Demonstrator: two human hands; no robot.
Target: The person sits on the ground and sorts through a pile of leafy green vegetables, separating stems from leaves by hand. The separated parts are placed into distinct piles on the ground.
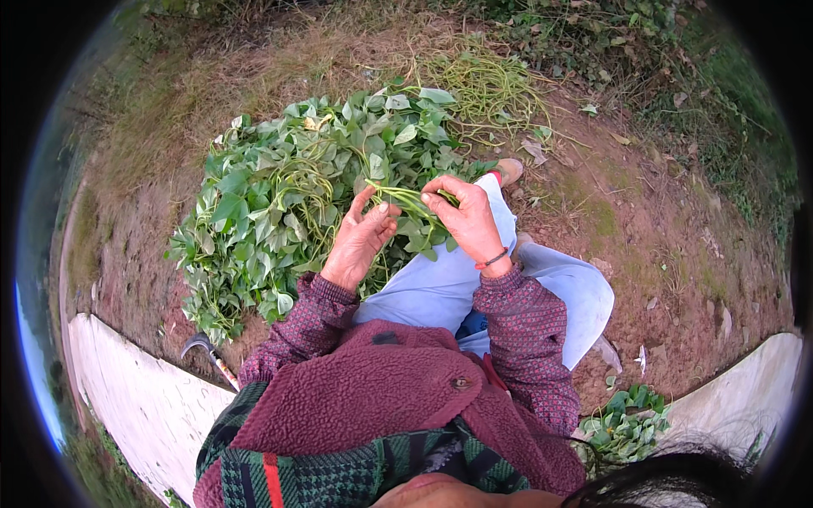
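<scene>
Several green leafy stems (403,192) stretch between my hands, above my lap. My right hand (467,216) pinches them between thumb and fingers, with leaves hanging below. My left hand (365,238) is at their other end, its thumb and index finger apart near the stem tips; whether it grips one is unclear. Beyond and to the left of my hands lies a large heap of leafy green vines (273,203). Past it, at the upper right, is a loose pile of stripped green stems (489,89).
A sickle (206,348) lies at the lower left, beside a pale concrete edge (146,374). A smaller bunch of green leaves (625,422) rests at the lower right. Reddish bare soil (654,254) slopes to the right, with dry grass and bushes behind.
</scene>
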